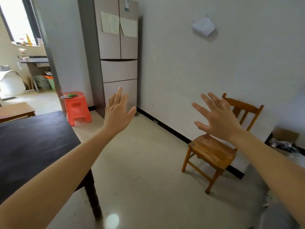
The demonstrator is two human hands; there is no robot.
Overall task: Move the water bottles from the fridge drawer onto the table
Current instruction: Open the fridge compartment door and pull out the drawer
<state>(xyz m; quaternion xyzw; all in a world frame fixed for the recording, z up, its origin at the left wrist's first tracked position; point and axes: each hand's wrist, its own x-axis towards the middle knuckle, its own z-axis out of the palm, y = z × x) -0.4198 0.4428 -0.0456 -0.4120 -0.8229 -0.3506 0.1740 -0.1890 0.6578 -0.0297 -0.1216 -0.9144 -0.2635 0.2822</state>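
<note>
OP: Head view. Nearest the lens I have two bare arms: the left forearm [54, 172] crosses the corner of the dark table [29, 146], and the right forearm [274, 164] enters from the right edge.

DESK: Hands?

OP: Left hand [118, 113] and right hand [219, 118] are both held up, fingers straight and spread apart. They hold nothing and touch nothing.

DESK: And the water bottles?

OP: None visible. I judge they sit inside the fridge [115, 47] ahead. Its middle drawer [119, 71] and lower drawer [130, 90] are both closed flush, so I can't tell which holds them, how they lie or how they look.

DESK: Which hand is nearer?

OP: The left. Its fingertips overlap the lower drawer front in the picture, though the fridge stands well apart from them across the floor [148, 162]. The right hand hangs over the wooden chair [212, 149], off to the fridge's right.

DESK: Next move?

OP: My read: walk forward, then pull a drawer straight out toward me. The table lies on my left for the set-down.
</note>
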